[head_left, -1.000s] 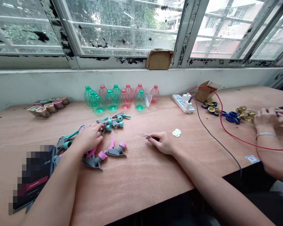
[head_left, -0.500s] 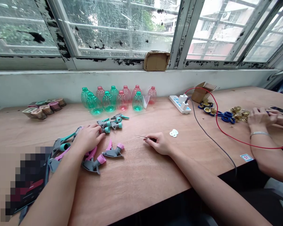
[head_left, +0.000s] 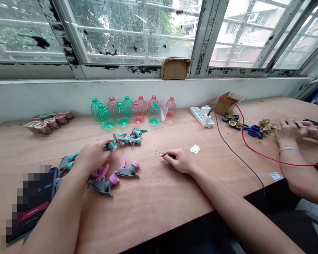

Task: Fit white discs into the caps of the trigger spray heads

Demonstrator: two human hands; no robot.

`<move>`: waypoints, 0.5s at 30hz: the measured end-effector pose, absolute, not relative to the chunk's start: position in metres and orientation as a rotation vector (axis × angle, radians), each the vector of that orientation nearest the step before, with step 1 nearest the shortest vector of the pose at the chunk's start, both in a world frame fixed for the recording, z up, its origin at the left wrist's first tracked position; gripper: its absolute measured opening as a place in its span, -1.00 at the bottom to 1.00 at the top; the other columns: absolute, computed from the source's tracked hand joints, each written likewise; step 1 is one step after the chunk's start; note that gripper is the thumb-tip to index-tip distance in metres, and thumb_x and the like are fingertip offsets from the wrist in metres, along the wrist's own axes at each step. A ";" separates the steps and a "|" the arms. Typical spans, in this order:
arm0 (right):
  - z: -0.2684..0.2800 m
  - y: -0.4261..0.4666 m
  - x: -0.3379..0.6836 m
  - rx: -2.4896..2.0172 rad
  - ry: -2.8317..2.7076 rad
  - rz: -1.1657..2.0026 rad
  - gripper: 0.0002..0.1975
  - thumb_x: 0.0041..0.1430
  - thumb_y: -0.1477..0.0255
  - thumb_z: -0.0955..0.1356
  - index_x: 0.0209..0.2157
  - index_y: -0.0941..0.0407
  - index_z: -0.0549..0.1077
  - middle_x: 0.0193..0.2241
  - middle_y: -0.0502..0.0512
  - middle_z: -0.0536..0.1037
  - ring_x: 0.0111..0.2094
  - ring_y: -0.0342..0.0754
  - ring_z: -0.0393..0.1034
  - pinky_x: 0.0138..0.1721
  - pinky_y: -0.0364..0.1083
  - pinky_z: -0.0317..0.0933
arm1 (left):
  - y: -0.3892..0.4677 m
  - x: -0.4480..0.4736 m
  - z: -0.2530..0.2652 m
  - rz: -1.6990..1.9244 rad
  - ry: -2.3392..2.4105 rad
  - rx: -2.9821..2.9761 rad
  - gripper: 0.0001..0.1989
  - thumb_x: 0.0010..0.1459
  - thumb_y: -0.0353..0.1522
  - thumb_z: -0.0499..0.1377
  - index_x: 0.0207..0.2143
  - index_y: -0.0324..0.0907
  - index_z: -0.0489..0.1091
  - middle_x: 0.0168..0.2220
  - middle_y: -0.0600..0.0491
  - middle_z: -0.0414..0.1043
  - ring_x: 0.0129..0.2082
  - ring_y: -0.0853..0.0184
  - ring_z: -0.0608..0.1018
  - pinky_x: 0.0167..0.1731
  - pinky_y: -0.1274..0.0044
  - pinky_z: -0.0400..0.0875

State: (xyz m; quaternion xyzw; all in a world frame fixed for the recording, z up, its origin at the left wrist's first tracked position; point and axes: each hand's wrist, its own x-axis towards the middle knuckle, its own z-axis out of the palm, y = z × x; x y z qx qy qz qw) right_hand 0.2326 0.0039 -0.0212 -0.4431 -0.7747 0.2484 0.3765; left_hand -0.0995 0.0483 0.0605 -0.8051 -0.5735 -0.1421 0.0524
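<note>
My left hand (head_left: 92,155) is closed on a grey trigger spray head with a teal collar (head_left: 112,145), mostly covered by my fingers. More teal-collared spray heads (head_left: 134,140) lie just beyond it. Near my left wrist rest pink-collared spray heads (head_left: 127,170), and other teal ones (head_left: 66,163) are partly hidden behind my forearm. My right hand (head_left: 178,160) lies on the table, closed around a pair of tweezers (head_left: 159,153) whose thin tips point left. To its right is a small cluster of white discs (head_left: 195,149).
Green and pink clear bottles (head_left: 122,114) stand along the wall. A power strip (head_left: 202,118) has cables crossing the table. A phone (head_left: 33,208) lies at the left. At the right, a co-worker's hands (head_left: 291,130) are beside blue and gold parts (head_left: 255,131). Stacked small containers (head_left: 51,122) sit far left.
My left hand has drawn back slightly left, with a teal spray head in its fingers. The teal heads beyond it have shifted a little right. My right hand has stayed put.
</note>
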 end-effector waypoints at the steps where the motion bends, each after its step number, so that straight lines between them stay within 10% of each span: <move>1: -0.020 0.004 0.233 -1.131 -1.962 0.635 -0.75 0.23 0.35 0.28 -0.29 0.16 0.56 -0.48 0.02 0.54 -0.49 -0.17 0.30 -0.46 -0.19 0.10 | 0.043 -0.097 0.065 -0.572 -1.771 -2.438 -0.67 0.09 -0.27 0.10 -0.09 -0.12 0.44 -0.20 -0.02 0.54 -0.22 0.11 0.54 -0.27 0.41 0.38; 7: 0.002 -0.008 0.241 -1.129 -1.849 0.623 -0.71 0.23 0.30 0.28 -0.21 0.16 0.56 -0.57 0.01 0.50 -0.57 -0.19 0.27 -0.55 -0.19 0.08 | 0.006 -0.042 0.070 -1.277 -1.697 -2.926 -0.68 0.03 -0.18 0.24 -0.17 -0.14 0.42 -0.23 0.03 0.53 -0.28 0.24 0.56 -0.30 0.49 0.45; 15: 0.017 -0.037 0.224 -0.930 -1.918 0.693 -0.77 0.27 0.36 0.26 -0.20 0.11 0.54 -0.36 0.04 0.58 -0.44 -0.15 0.36 -0.42 -0.18 0.17 | -0.008 0.023 0.031 -1.180 -1.691 -3.346 -0.63 0.14 -0.27 0.13 0.01 -0.15 0.35 -0.42 0.07 0.49 -0.61 0.42 0.45 -0.60 0.60 0.27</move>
